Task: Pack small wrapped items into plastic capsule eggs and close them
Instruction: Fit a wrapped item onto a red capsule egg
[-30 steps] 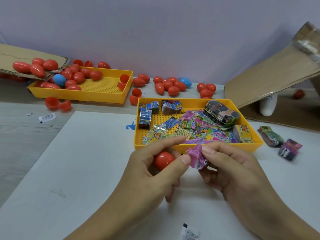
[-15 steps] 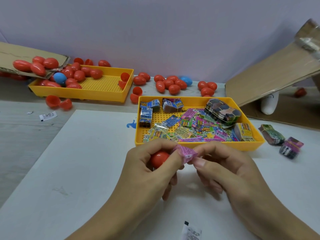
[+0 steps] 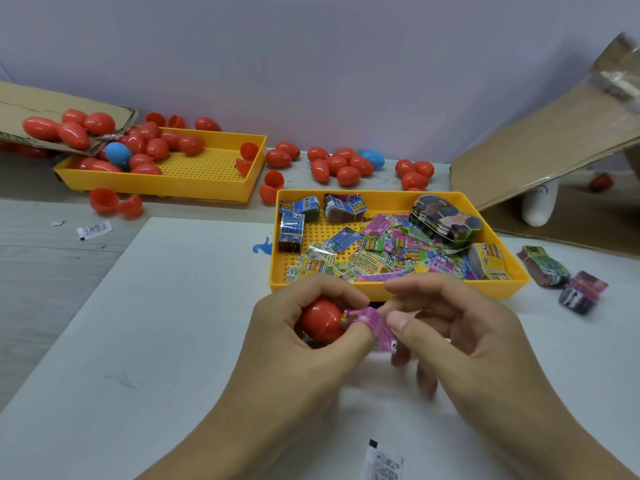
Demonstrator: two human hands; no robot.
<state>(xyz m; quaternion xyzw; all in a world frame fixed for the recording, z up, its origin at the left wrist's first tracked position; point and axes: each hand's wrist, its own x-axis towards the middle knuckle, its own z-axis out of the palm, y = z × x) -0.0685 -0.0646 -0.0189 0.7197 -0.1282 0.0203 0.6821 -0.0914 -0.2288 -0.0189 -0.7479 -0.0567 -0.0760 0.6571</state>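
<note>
The left hand [image 3: 294,341] curls its fingers and thumb round a red plastic capsule egg half [image 3: 320,322], holding it above the white board [image 3: 166,341]; a small pink printed wrapped item [image 3: 372,325] sits at the egg half's rim, lying over the left thumb; the right hand [image 3: 460,337] is just beside it with fingers bent, its thumb tip touching the wrapper, though whether it truly pinches the wrapper I cannot tell; the lower fingers are blurred. Directly behind both hands stands a yellow perforated plastic tray [image 3: 388,292] filled with loose colourful wrapped packets [image 3: 388,251] and bundled stacks; its near wall is partly hidden by the knuckles. Farther back on the left lies a second yellow tray [image 3: 194,188] holding red eggs and one blue egg [image 3: 117,154], with a flap of brown cardboard [image 3: 52,105] bearing more red eggs over its corner; open red egg halves [image 3: 114,204] lie in front of it. A cluster of closed red eggs [image 3: 341,166] lies along the wall. To the right, a tilted cardboard sheet [image 3: 547,157] leans over a white object; two wrapped bundles [image 3: 561,278] rest on the board beside the near tray. A small white sachet [image 3: 384,462] lies near the bottom edge.
</note>
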